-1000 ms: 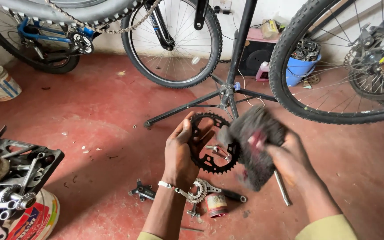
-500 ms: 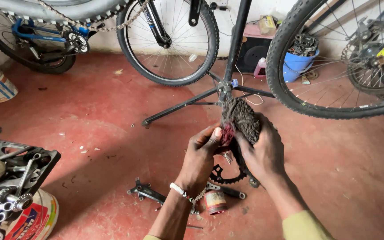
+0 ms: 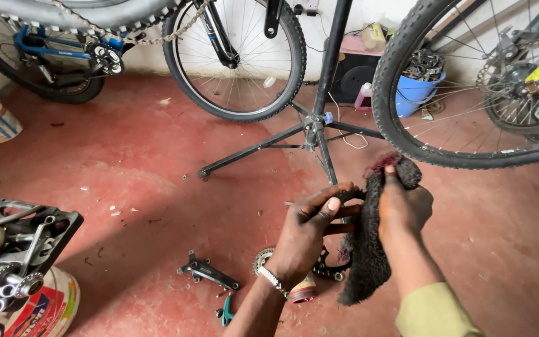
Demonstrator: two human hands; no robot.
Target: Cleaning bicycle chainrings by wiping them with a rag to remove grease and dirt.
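Shaggy dark cloth rag [image 3: 367, 249], black matt metal chainring [image 3: 327, 267], rough red floor [image 3: 157, 181]

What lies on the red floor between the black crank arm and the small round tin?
In the head view, a toothed grey sprocket lies between the black crank arm and the small round tin, near the left hand.

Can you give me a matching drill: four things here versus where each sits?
Things:
1 rag
2 chainring
3 blue bucket
4 crank arm

Places:
A on the floor, left of the hands
B far side, by the wall
C in the right hand
D in the left hand

Pairs: 1-C, 2-D, 3-B, 4-A
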